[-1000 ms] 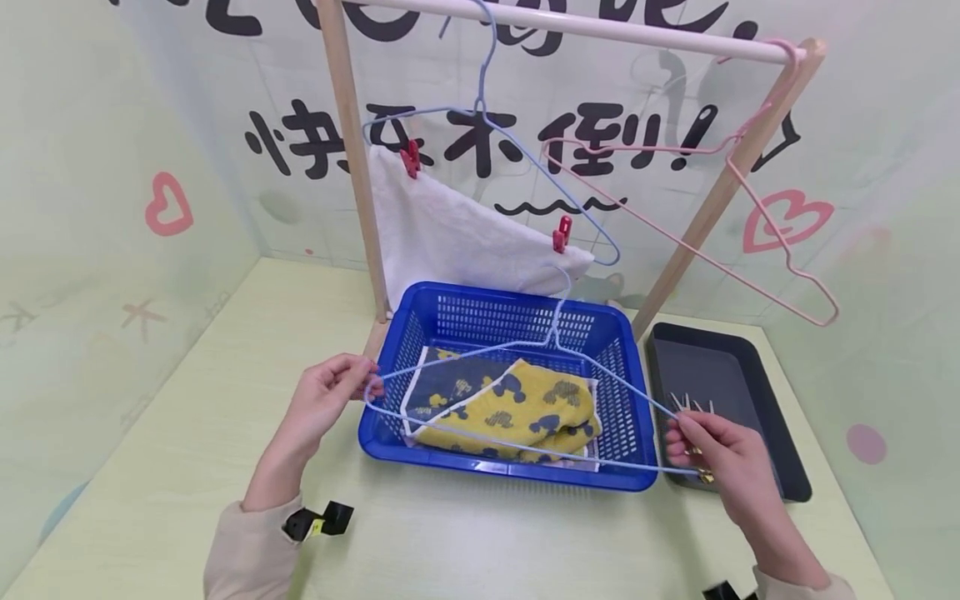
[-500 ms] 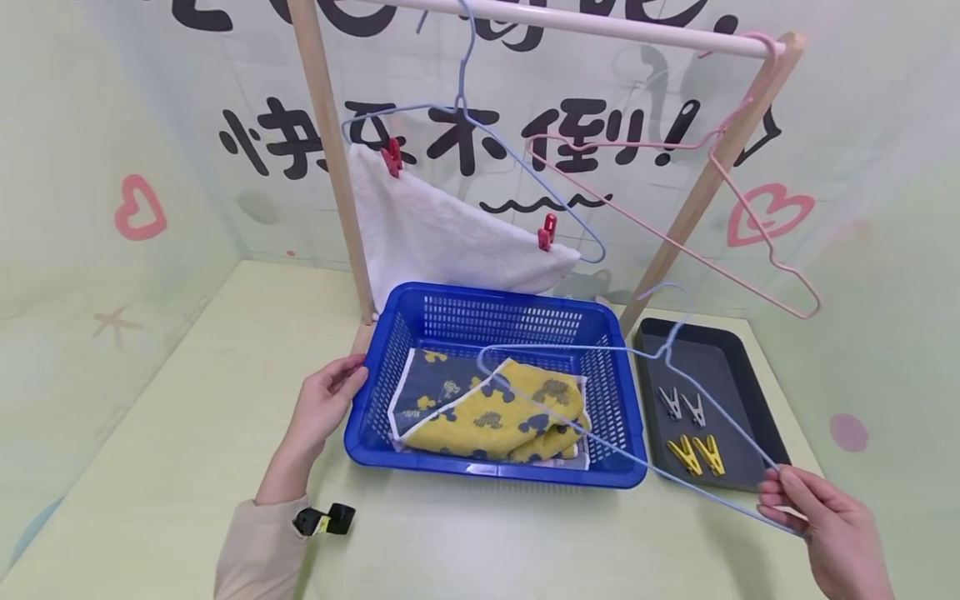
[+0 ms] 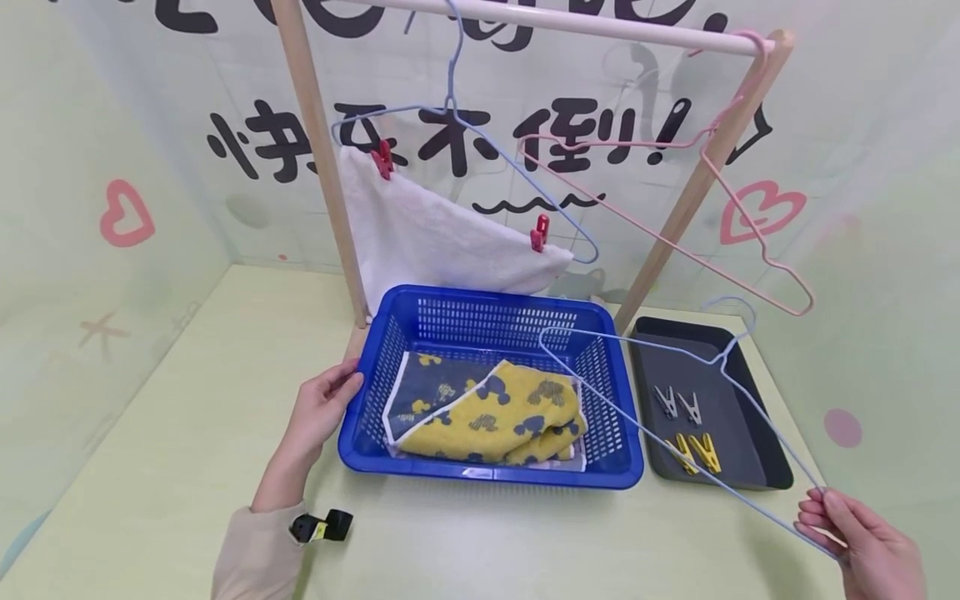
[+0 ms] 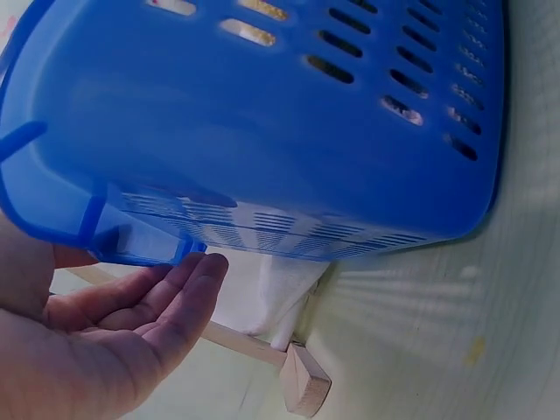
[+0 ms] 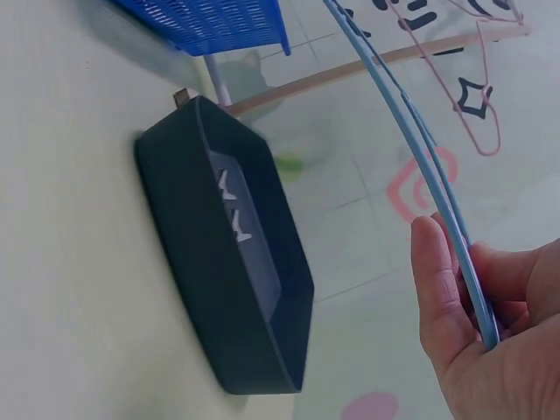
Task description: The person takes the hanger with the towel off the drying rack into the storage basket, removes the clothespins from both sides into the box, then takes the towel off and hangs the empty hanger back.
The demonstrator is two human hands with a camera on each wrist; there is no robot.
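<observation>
A light-blue wire hanger point(image 3: 637, 425) is held at its right end by my right hand point(image 3: 870, 542), thumb and fingers round the wire. Its other end reaches over the right side of a blue basket point(image 3: 487, 475), with the hook pointing up and away. My left hand point(image 3: 318, 412) is at the basket's left rim, its loosely extended fingers touching the rim's outer side in the left wrist view; the thumb is mostly hidden there. A yellow and grey-blue patterned towel point(image 3: 480, 421) lies folded in the basket.
Behind the basket, a wooden rack point(image 3: 315, 150) bears a blue hanger point(image 3: 510, 158) with a white cloth point(image 3: 442, 237) on red clips, plus a pink hanger point(image 3: 645, 221). Right of the basket, a dark tray point(image 3: 750, 442) holds silver clips point(image 3: 678, 404) and yellow clips point(image 3: 705, 452).
My left hand has let go of the hanger's left end and come to the basket's rim. My right hand has carried the hanger right and toward me, uncovering the clips.
</observation>
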